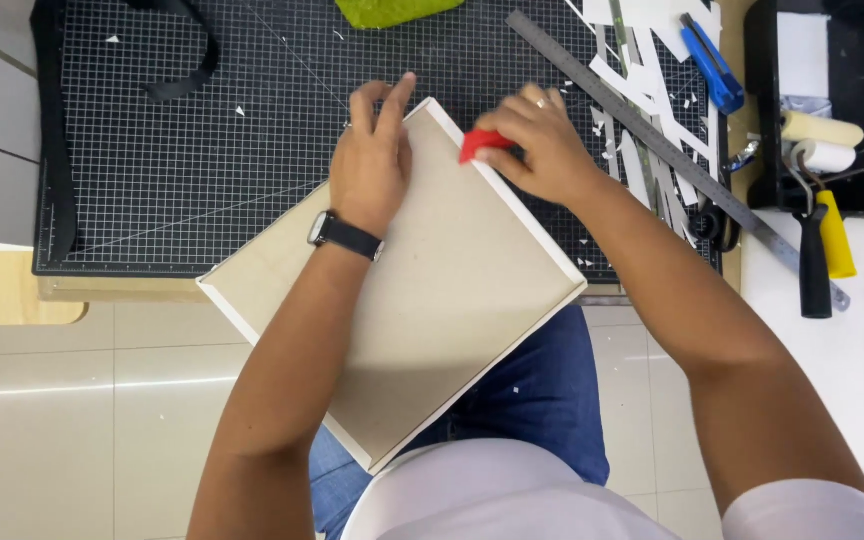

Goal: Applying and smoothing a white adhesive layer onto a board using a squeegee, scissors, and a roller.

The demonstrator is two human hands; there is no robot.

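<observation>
Two hands on shallow grey board tray (422,300), tilted half on cutting mat (152,180), half over lap. Left hand (370,165) flat, fingers spread, pinning far corner. Right hand (544,140) pinched shut on red scraper (480,143), at white-wrapped rim. Looks like edge burnishing; next stroke needs steady pressure along rim. Steel ruler (652,135), offcuts right.

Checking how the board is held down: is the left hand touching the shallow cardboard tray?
Touching. The head view shows the left hand lying flat on the shallow cardboard tray, palm and fingers pressed near its far corner.
</observation>
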